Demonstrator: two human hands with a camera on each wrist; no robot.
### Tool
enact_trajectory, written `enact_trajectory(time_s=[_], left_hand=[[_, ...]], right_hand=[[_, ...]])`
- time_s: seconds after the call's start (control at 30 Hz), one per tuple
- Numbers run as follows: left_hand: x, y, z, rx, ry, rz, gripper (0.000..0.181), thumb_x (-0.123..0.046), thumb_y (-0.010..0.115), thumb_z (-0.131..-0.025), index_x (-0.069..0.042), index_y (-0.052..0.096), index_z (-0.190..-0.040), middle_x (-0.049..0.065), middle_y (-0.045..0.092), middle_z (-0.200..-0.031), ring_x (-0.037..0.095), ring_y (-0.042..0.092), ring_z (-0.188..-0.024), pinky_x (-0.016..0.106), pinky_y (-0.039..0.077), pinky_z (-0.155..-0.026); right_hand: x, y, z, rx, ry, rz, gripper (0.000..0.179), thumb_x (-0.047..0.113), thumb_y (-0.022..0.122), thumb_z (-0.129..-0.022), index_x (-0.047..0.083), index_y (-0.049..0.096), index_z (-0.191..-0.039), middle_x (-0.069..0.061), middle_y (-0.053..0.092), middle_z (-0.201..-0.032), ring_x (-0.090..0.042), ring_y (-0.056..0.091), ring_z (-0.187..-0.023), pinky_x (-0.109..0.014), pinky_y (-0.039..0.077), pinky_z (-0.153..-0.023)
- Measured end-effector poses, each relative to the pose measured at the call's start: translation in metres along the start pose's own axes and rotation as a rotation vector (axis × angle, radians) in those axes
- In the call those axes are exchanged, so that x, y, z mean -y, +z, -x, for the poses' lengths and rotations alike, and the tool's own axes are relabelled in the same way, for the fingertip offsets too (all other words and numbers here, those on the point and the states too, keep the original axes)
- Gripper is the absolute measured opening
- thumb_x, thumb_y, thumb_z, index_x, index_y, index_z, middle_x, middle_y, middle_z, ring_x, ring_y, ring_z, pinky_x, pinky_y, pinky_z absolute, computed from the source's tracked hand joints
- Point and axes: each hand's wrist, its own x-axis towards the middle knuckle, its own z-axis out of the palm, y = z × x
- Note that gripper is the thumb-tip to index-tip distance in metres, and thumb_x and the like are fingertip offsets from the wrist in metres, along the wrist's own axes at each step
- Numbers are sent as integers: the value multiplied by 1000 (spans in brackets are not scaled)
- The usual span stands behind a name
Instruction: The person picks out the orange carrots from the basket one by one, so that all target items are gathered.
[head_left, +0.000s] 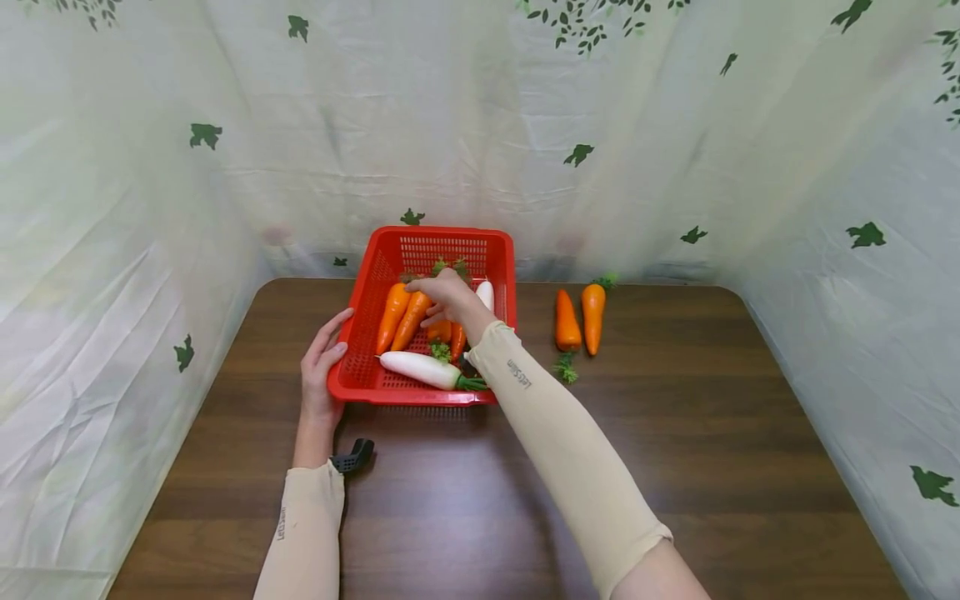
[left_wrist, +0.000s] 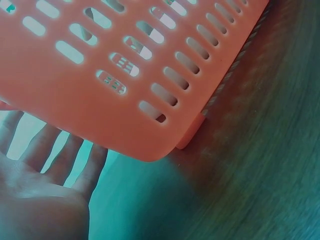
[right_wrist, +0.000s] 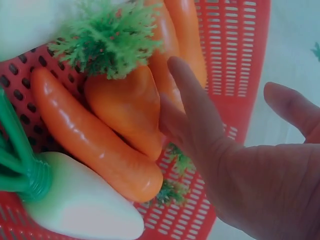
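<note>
A red plastic basket (head_left: 497, 242) holds several toy carrots (head_left: 392, 318) and two white radishes (head_left: 420, 367). My left hand (head_left: 321, 367) touches the outside of the basket's left rim, its fingers fairly straight in the left wrist view, fingertips hidden by the rim. Inside the basket, above the carrots, my right hand (head_left: 450, 296) reaches in with its fingers spread. From the right wrist, one extended finger (right_wrist: 192, 92) lies beside an orange carrot (right_wrist: 125, 107); another finger is partly hidden behind it. I see nothing gripped there.
Right of the basket, two more carrots with green tops lie on the brown wooden table (head_left: 675, 433): one carrot (head_left: 566, 321) points away, the other carrot (head_left: 592, 317) points nearer. A pale curtain (head_left: 465, 125) with a leaf and bird print hangs behind and along both sides.
</note>
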Motion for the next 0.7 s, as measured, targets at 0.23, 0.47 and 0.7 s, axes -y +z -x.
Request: enact_trajectory(time_s=[0.23,0.47,0.7], left_hand=[[0,2,0,-9,-4,-20,52,-8,46,-103,-5,50,-155,13,49,-161,34,48,-141,31,55,-107],[0,2,0,-14,10,-20,52,-8,47,-102,-4,51,-154,14,50,-159,32,50,-139,30,56,-107],[0,1,1,-9,-3,-33,52,-8,47,-102,-7,51,-155,13,48,-161,30,51,-141,31,56,-105]], right_hand=[[2,13,-6,-75,7,87,62,19,71,-101,0,41,-151,-22,38,-158,-52,56,-133,-53,59,-100],[-2,11,-12,-53,29,50,61,21,64,-105,-1,39,-155,-23,41,-160,-52,56,-133,-54,57,-104],[-11,12,-16,-12,17,-74,60,17,61,-106,-6,37,-156,-27,37,-163,-55,53,-135,-57,52,-110]])
